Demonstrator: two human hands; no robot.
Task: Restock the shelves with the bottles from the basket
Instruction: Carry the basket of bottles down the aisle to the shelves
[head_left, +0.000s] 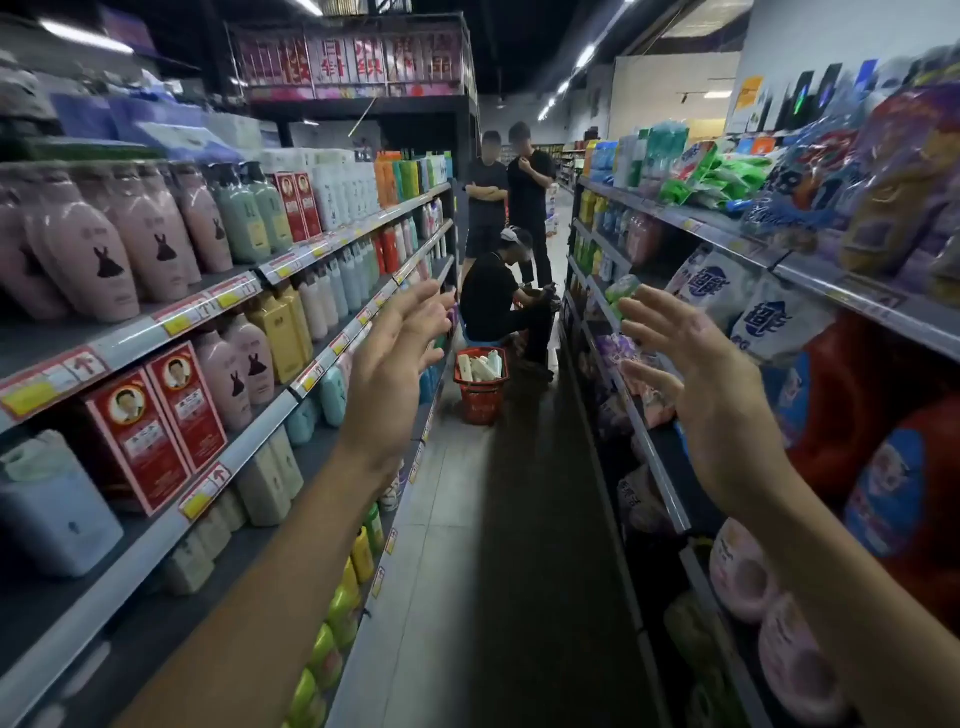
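Note:
A red basket (480, 397) stands on the aisle floor well ahead of me, with several white bottles (483, 366) sticking out of it. My left hand (395, 364) is raised in the air with fingers spread and holds nothing. My right hand (706, 384) is also raised, fingers straight and apart, palm turned toward the left, and it is empty. Both hands are far short of the basket. The shelves (249, 457) on the left carry pink, green, yellow and white bottles plus red boxes.
A person (501, 306) sits on a low stool right behind the basket, and two people (511, 202) stand farther down the aisle. The right-hand shelves (654, 467) hold detergent bags and refill pouches. The tiled aisle floor (498, 571) runs between the shelf rows.

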